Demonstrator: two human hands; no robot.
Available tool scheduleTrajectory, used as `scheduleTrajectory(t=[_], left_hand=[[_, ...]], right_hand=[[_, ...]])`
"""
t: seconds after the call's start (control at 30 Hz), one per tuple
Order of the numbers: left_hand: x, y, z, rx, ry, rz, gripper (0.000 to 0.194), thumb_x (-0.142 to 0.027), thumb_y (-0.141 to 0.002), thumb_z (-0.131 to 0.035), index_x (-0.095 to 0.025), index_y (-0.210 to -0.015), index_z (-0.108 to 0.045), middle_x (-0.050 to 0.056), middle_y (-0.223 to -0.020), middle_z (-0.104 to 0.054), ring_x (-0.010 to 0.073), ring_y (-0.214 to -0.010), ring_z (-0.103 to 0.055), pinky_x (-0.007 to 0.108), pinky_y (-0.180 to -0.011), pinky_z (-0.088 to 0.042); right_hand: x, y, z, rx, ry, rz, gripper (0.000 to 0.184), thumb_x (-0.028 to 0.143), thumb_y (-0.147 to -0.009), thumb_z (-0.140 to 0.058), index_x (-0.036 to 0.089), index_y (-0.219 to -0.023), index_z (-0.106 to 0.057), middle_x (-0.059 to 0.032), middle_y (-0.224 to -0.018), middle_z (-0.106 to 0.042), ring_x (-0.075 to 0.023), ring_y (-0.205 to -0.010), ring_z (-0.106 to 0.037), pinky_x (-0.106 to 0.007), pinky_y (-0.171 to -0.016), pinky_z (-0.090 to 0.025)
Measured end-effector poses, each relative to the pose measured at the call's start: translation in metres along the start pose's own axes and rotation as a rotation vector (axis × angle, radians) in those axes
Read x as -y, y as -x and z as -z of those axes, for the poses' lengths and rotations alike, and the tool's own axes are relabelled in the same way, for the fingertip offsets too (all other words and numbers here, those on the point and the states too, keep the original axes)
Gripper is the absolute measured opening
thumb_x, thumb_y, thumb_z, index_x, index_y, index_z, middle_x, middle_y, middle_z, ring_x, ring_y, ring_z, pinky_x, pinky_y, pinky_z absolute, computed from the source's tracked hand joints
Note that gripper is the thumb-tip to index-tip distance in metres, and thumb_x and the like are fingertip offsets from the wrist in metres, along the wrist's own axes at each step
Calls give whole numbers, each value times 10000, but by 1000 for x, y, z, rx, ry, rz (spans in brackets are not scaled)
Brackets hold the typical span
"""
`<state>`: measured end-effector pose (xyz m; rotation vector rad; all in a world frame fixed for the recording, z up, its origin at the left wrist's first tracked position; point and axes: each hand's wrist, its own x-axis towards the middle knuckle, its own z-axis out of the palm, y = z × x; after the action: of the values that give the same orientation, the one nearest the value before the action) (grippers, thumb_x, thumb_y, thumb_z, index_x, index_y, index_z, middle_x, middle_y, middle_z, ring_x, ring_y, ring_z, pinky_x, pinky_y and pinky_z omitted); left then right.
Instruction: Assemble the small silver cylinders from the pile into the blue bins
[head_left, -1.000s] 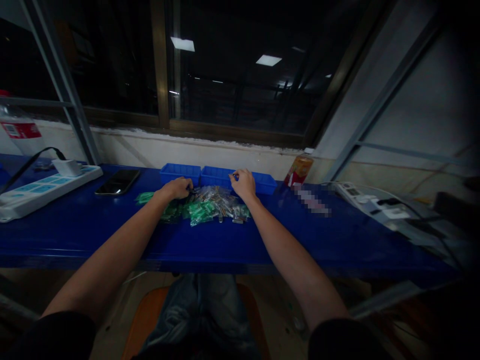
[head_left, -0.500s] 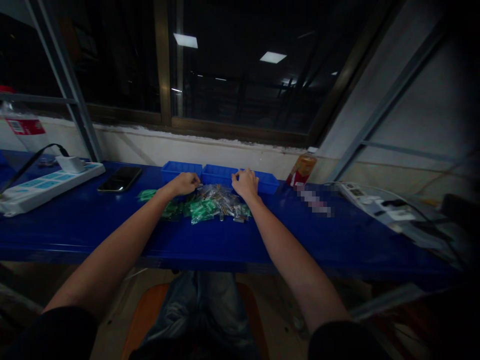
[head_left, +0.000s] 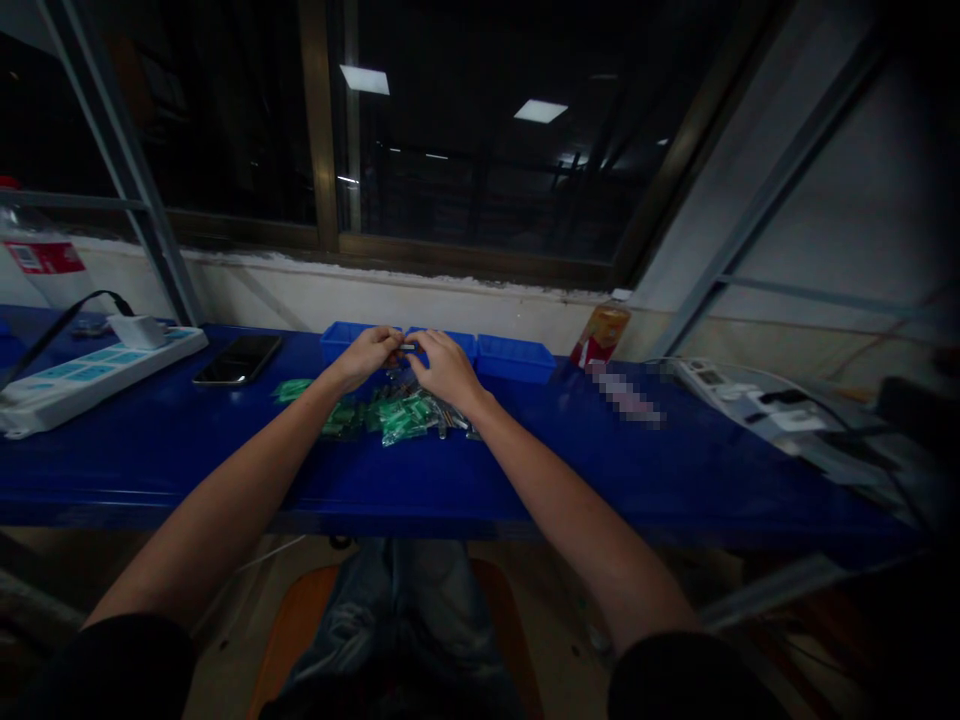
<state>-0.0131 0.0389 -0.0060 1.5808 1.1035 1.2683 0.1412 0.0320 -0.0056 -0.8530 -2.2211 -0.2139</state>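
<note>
My left hand (head_left: pixel 367 355) and my right hand (head_left: pixel 444 365) meet above a heap of small green and clear packets (head_left: pixel 394 412) on the blue table (head_left: pixel 225 450). Both hands pinch a small dark part (head_left: pixel 407 347) between their fingertips. Behind them stands a row of shallow blue trays (head_left: pixel 517 358); the hands hide part of the left and middle ones.
A black phone (head_left: pixel 238 360) and a white power strip (head_left: pixel 82 375) with a charger lie at the left. An orange bottle (head_left: pixel 604 336) stands at the back right, with a second power strip (head_left: pixel 757 405) and cables farther right. A window wall runs behind the table.
My right hand moved left from the right tray to meet my left hand over the heap. My left hand rose slightly, and a small dark part is now pinched between them.
</note>
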Motion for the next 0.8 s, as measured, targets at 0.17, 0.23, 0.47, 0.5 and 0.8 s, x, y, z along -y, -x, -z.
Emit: scheduleTrajectory(t=[0.17,0.23,0.47,0.5,0.8], left_hand=[[-1,1,-1,33,58,-21,154,-253,-851,-463,-152,-741,-502,6,-627,-521,83,-546,-489,232,-585,-425],[-1,0,-1,43,101,-73,111,-254,-830,-501,-148,-802,-519,5,-658,-537,78,-555,-499,228,-593,-429],[2,-3,-2,39,-14,-185,137,-224,-751,-581,-124,-840,-549,4,-671,-564,93,-586,-522,229,-597,-425],[2,-3,-3,27,-35,-179,127,-239,-767,-561,-123,-818,-550,7,-671,-563,96,-587,-521,231,-593,-423],[1,-1,-2,24,-164,-200,276,-389,-823,-474,-126,-777,-546,20,-661,-557,109,-572,-516,239,-561,-414]], right_hand=[[-5,1,-5,-51,-9,-31,175,202,-844,-437,163,-959,-563,-80,-915,-610,-195,-880,-526,-315,-815,-394],[-8,1,-7,-91,-37,-87,174,240,-862,-421,165,-933,-562,-72,-877,-618,-186,-844,-543,-297,-782,-397],[-12,2,-9,-122,-161,-202,252,306,-897,-349,177,-867,-564,-31,-737,-613,-153,-702,-572,-263,-669,-400],[-12,2,-9,-127,-168,-198,228,325,-884,-384,178,-921,-555,-27,-740,-610,-154,-699,-570,-263,-664,-405],[-5,3,-6,-162,-48,-149,172,284,-869,-414,187,-861,-556,-45,-824,-606,-159,-758,-556,-275,-711,-409]])
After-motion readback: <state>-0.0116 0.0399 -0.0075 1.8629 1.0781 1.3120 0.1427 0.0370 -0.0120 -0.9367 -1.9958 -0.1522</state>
